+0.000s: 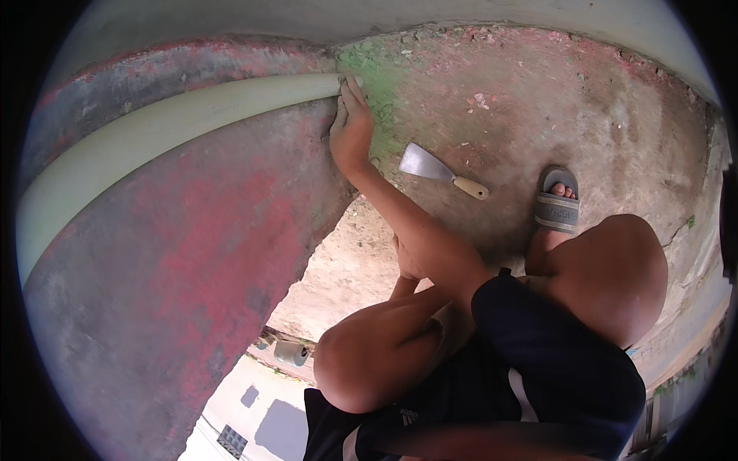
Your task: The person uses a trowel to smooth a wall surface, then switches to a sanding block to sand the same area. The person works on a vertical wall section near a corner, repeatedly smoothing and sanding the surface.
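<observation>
A long pale pipe (177, 115) lies along the angle between the wall and a red-and-grey stained concrete ledge (223, 215). At its right end my right hand (352, 123) rests with fingers stretched out, touching it; the palm is hidden. On the ground to the right of that hand lies a putty knife (430, 163) with a wide metal blade and a light handle, touched by neither hand. What looks like my left hand (411, 261) shows partly beneath my right forearm, near my bent knee. Its fingers are mostly hidden.
The ground (492, 92) is rough, with pink and green powdery stains and small rubble along the wall's foot. My sandalled foot (560, 201) stands right of the putty knife. Left of my knee, past the ledge's broken edge, a pale container (290, 353) sits in bright light.
</observation>
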`<state>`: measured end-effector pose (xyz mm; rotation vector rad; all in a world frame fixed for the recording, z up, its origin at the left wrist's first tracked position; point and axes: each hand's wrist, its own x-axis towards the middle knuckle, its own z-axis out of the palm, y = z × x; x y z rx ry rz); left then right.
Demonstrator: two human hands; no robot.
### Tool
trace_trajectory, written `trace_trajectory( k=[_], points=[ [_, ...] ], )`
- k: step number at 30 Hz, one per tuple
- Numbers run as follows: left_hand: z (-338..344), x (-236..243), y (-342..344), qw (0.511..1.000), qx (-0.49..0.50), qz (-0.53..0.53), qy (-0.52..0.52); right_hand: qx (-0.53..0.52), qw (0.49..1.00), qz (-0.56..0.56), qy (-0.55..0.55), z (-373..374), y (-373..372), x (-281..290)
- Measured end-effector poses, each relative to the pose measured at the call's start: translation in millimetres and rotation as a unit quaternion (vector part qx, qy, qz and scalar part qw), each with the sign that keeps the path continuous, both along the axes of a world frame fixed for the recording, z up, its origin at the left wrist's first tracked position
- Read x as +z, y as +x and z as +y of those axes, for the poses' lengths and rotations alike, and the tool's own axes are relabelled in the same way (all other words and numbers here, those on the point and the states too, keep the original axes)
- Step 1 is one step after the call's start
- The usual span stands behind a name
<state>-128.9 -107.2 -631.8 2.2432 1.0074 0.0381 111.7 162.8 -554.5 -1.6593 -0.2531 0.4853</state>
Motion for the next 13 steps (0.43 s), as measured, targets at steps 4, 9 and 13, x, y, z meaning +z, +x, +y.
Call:
trace_trajectory(
  k=[4,9,13],
  points=[
    [-1,-5,3,1.0,0.003,0.001,0.008,0.048,0.986,-0.039,0.158,-13,-27,32],
    [1,-18,15,1.0,0.013,-0.002,0.02,0.021,0.979,-0.15,0.134,-8,-24,8],
    [-13,-17,20,0.993,0.117,-0.008,-0.005,0.016,0.991,-0.071,0.111,8,-3,-42]
  ],
)
